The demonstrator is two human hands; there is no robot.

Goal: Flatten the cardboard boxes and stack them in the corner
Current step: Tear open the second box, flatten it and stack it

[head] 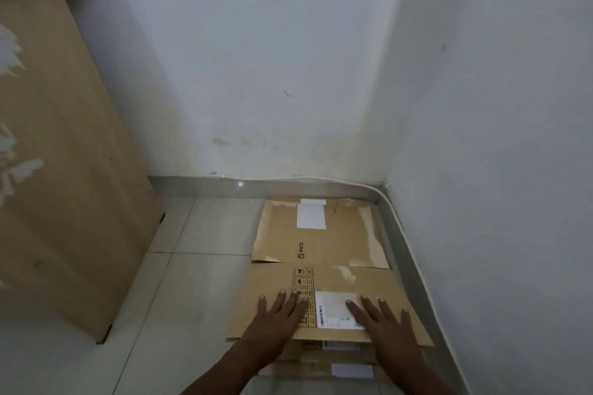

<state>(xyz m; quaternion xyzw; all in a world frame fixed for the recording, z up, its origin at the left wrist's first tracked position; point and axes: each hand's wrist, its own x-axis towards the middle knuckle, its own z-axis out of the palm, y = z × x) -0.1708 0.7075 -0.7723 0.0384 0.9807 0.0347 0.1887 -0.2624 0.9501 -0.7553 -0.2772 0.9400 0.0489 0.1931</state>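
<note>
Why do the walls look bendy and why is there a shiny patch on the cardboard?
Head view: the wide-angle lens curves the wall corner and baseboard; light glares off clear tape on the flattened cardboard box under the left hand and right hand; the room is dim and the edges look soft.

Flattened cardboard boxes (321,266) lie stacked on the floor (199,266) in the corner, against the right wall (497,170); a wooden cabinet (64,170) stands left; both hands (327,324) rest flat on the near top box.
</note>
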